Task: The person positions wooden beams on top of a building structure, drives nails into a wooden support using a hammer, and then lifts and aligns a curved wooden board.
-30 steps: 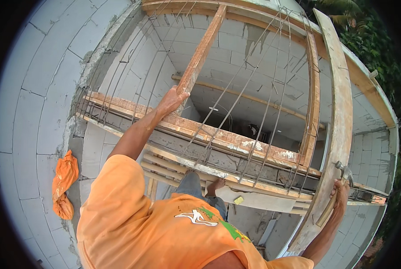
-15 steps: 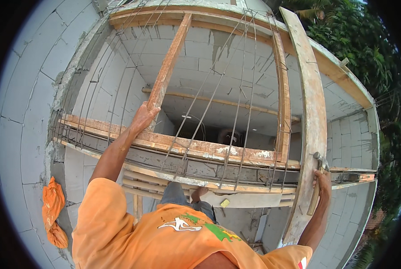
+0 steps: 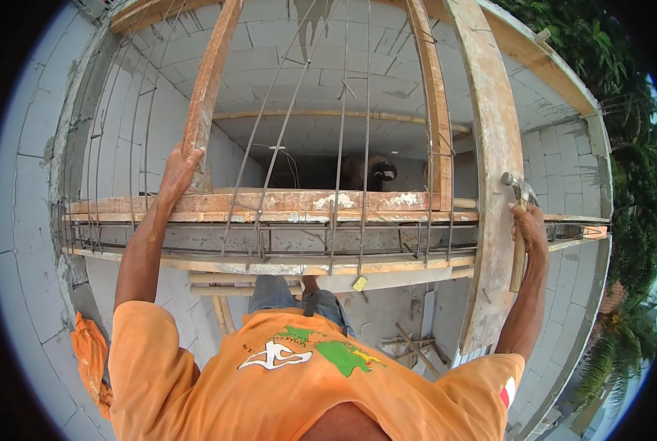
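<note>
My left hand (image 3: 179, 173) is closed round the near end of a reddish wooden beam (image 3: 214, 73), just above a mortar-stained cross board (image 3: 269, 201). In my right hand (image 3: 528, 226) is a claw hammer (image 3: 518, 264), its metal head up and its wooden handle pointing down. That hand is at the right edge of a long, weathered plank (image 3: 493, 132), which has several nails in it. Whether the fingers also touch the plank is not clear. Another wooden beam (image 3: 432, 103) runs left of the plank.
Thin steel bars (image 3: 339, 147) cross the opening between grey block walls (image 3: 402, 51). A narrow formwork trough (image 3: 306, 239) with rebar runs crosswise in front of me. A bamboo pole (image 3: 321, 114) spans the deep space below. An orange cloth (image 3: 89, 353) hangs at left; a yellow block (image 3: 360, 283) lies near my legs.
The view has shifted, so the beams, trough and hands appear higher in the picture and a little further left. My left hand still grips the beam, and my right hand still holds the hammer.
</note>
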`<action>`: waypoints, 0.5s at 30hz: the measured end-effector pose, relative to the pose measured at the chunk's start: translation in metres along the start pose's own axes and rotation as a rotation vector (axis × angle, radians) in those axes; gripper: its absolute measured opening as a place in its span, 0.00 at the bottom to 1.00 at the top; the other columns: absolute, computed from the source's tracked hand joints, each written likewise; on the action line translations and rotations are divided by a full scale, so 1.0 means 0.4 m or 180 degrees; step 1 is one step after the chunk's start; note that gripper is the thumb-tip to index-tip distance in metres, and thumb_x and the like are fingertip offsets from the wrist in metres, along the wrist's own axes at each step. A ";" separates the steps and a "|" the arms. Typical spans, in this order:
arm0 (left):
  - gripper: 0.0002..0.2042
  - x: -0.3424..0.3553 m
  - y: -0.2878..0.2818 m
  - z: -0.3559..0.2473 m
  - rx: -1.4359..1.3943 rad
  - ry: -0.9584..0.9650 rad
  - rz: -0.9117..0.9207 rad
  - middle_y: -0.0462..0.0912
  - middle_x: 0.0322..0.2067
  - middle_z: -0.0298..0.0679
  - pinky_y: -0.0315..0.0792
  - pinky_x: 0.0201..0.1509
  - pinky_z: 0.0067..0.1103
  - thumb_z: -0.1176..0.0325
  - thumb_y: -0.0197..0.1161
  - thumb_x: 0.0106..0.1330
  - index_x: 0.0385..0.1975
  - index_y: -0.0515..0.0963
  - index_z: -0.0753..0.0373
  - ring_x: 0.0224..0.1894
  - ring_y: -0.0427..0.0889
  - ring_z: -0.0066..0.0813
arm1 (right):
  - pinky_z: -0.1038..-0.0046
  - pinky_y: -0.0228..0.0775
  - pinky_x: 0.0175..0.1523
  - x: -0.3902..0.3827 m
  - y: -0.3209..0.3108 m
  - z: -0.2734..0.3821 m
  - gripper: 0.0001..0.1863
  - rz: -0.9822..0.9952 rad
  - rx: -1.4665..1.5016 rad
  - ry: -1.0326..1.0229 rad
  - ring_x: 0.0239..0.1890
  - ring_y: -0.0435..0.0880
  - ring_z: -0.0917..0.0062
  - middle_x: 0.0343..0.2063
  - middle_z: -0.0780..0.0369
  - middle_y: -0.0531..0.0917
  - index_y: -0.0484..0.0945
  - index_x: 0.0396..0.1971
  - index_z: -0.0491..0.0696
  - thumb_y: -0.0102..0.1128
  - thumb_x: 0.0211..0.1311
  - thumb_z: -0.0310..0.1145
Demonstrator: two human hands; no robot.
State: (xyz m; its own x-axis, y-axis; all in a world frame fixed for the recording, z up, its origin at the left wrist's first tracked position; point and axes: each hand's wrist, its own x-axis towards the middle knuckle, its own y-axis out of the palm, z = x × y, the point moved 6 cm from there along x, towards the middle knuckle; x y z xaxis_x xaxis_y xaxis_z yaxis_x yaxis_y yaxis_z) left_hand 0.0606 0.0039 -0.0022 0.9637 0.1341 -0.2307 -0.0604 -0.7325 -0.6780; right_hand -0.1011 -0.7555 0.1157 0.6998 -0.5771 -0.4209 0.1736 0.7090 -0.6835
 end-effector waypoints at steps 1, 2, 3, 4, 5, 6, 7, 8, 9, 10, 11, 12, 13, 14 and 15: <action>0.27 -0.006 0.002 0.005 0.0020 0.0066 -0.0037 0.82 0.35 0.49 0.74 0.44 0.31 0.54 0.62 0.66 0.52 0.75 0.76 0.37 0.81 0.36 | 0.76 0.66 0.13 -0.003 0.008 0.001 0.14 0.0031 -0.0042 -0.0030 0.10 0.71 0.82 0.17 0.67 0.71 0.72 0.28 0.46 0.65 0.62 0.39; 0.27 -0.014 0.008 0.019 0.0069 -0.0032 0.0040 0.82 0.35 0.49 0.74 0.44 0.31 0.54 0.62 0.66 0.52 0.75 0.76 0.37 0.81 0.36 | 0.76 0.66 0.13 0.001 0.011 -0.018 0.14 0.0109 -0.0093 0.0066 0.10 0.71 0.82 0.17 0.67 0.71 0.72 0.28 0.46 0.65 0.62 0.39; 0.27 -0.010 0.011 0.007 0.0071 -0.0032 0.0089 0.82 0.36 0.49 0.74 0.44 0.31 0.53 0.62 0.66 0.52 0.75 0.75 0.37 0.81 0.35 | 0.76 0.65 0.14 0.014 0.006 -0.033 0.15 0.0113 -0.0125 0.0034 0.11 0.71 0.82 0.18 0.67 0.71 0.73 0.30 0.45 0.65 0.63 0.41; 0.28 -0.003 0.010 -0.002 0.0073 -0.0034 0.0108 0.82 0.36 0.48 0.74 0.44 0.31 0.53 0.62 0.66 0.53 0.75 0.74 0.36 0.80 0.35 | 0.77 0.65 0.15 0.027 0.014 -0.029 0.16 0.0130 -0.0149 -0.0026 0.12 0.71 0.82 0.18 0.67 0.71 0.75 0.33 0.43 0.64 0.63 0.42; 0.28 -0.001 0.015 0.007 0.0122 -0.0112 0.0148 0.82 0.36 0.48 0.74 0.44 0.31 0.53 0.62 0.66 0.53 0.75 0.74 0.36 0.80 0.35 | 0.77 0.65 0.15 0.033 0.030 -0.036 0.16 0.0205 -0.0175 0.0036 0.12 0.71 0.82 0.18 0.67 0.71 0.75 0.33 0.43 0.64 0.63 0.42; 0.28 0.006 0.021 0.013 0.0127 -0.0116 0.0111 0.82 0.36 0.48 0.74 0.44 0.31 0.51 0.62 0.66 0.53 0.75 0.74 0.36 0.80 0.35 | 0.77 0.65 0.16 0.031 0.037 -0.025 0.17 0.0084 -0.0314 -0.0084 0.12 0.71 0.82 0.19 0.67 0.71 0.75 0.34 0.43 0.64 0.64 0.44; 0.28 0.001 0.022 0.013 0.0147 -0.0121 0.0081 0.81 0.36 0.47 0.73 0.45 0.31 0.50 0.61 0.66 0.53 0.76 0.73 0.36 0.79 0.34 | 0.77 0.66 0.17 0.025 0.039 -0.021 0.18 -0.0025 -0.0446 -0.0197 0.13 0.71 0.82 0.19 0.67 0.72 0.75 0.34 0.43 0.63 0.64 0.45; 0.28 0.005 0.019 0.015 0.0207 -0.0193 0.0145 0.81 0.36 0.47 0.73 0.45 0.31 0.50 0.61 0.66 0.53 0.76 0.73 0.36 0.79 0.34 | 0.76 0.67 0.19 0.037 0.044 -0.015 0.20 -0.0048 -0.0655 -0.0172 0.15 0.72 0.83 0.20 0.67 0.72 0.75 0.36 0.44 0.63 0.65 0.48; 0.29 -0.008 0.014 0.002 0.0151 -0.0213 0.0125 0.82 0.37 0.47 0.73 0.45 0.31 0.49 0.61 0.67 0.53 0.76 0.73 0.37 0.79 0.34 | 0.77 0.68 0.20 0.030 0.042 -0.013 0.20 -0.0037 -0.0724 -0.0179 0.16 0.72 0.83 0.20 0.68 0.72 0.74 0.36 0.44 0.63 0.65 0.48; 0.29 -0.011 0.028 -0.011 0.0036 -0.0189 0.0151 0.82 0.38 0.46 0.73 0.46 0.30 0.48 0.60 0.67 0.53 0.76 0.72 0.37 0.79 0.33 | 0.77 0.68 0.21 0.007 0.020 -0.005 0.20 -0.0105 -0.0822 -0.0165 0.17 0.72 0.84 0.20 0.68 0.72 0.74 0.36 0.44 0.63 0.65 0.49; 0.29 -0.016 0.032 -0.012 0.0069 -0.0217 0.0253 0.82 0.38 0.46 0.73 0.46 0.30 0.48 0.60 0.67 0.53 0.76 0.72 0.37 0.79 0.33 | 0.78 0.67 0.20 0.013 0.020 -0.011 0.21 -0.0110 -0.0833 -0.0193 0.16 0.72 0.85 0.19 0.69 0.71 0.74 0.35 0.45 0.63 0.65 0.51; 0.30 -0.014 0.026 -0.008 0.0079 -0.0252 0.0242 0.82 0.37 0.45 0.73 0.46 0.30 0.47 0.60 0.67 0.54 0.76 0.72 0.38 0.79 0.33 | 0.79 0.66 0.19 0.020 0.015 -0.018 0.22 -0.0140 -0.0838 -0.0230 0.15 0.72 0.85 0.18 0.70 0.70 0.73 0.33 0.47 0.64 0.65 0.52; 0.31 -0.006 0.024 -0.004 0.0088 -0.0268 0.0226 0.82 0.37 0.45 0.73 0.47 0.30 0.46 0.60 0.67 0.54 0.76 0.72 0.38 0.79 0.33 | 0.79 0.66 0.19 0.032 0.022 -0.025 0.22 -0.0034 -0.0788 -0.0236 0.15 0.72 0.86 0.18 0.70 0.71 0.73 0.33 0.47 0.64 0.65 0.53; 0.31 -0.008 0.021 0.002 0.0105 -0.0317 0.0201 0.82 0.37 0.44 0.73 0.47 0.30 0.45 0.60 0.67 0.54 0.76 0.71 0.38 0.79 0.33 | 0.79 0.66 0.20 0.041 0.029 -0.029 0.22 0.0054 -0.0731 -0.0246 0.15 0.72 0.86 0.18 0.70 0.71 0.73 0.33 0.47 0.64 0.65 0.53; 0.32 -0.006 0.026 0.000 0.0111 -0.0329 0.0205 0.82 0.37 0.43 0.73 0.47 0.31 0.44 0.60 0.67 0.55 0.76 0.71 0.38 0.79 0.32 | 0.79 0.67 0.21 0.043 0.029 -0.031 0.22 0.0060 -0.0780 -0.0220 0.17 0.72 0.85 0.19 0.69 0.72 0.74 0.36 0.45 0.63 0.66 0.52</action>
State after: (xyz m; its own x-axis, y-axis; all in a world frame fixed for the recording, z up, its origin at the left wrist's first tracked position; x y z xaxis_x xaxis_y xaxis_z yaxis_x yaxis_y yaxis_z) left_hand 0.0576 -0.0040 -0.0085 0.9258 0.1569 -0.3439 -0.1320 -0.7183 -0.6831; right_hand -0.0954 -0.7622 0.0933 0.7486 -0.5296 -0.3988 -0.0071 0.5951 -0.8036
